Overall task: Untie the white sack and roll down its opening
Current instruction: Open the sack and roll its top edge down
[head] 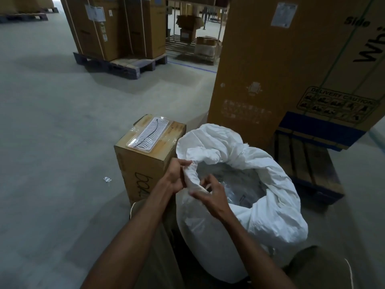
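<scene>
Both forearms reach to the white woven sack (pixel 239 205) at five o'clock, left hand (pixel 177 174) and right hand (pixel 210 195) pinching its near rim; rolling should probably proceed evenly outward, working round the already open mouth.

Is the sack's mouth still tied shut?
No, the sack gapes open with its rim rolled outward, showing clear plastic inside, while the left hand and right hand grip the near edge.

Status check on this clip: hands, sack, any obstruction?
Left hand and right hand both pinch the near rim of the white woven sack. Mouth open, rim partly rolled. Brown cardboard box beside it, not blocking.
</scene>
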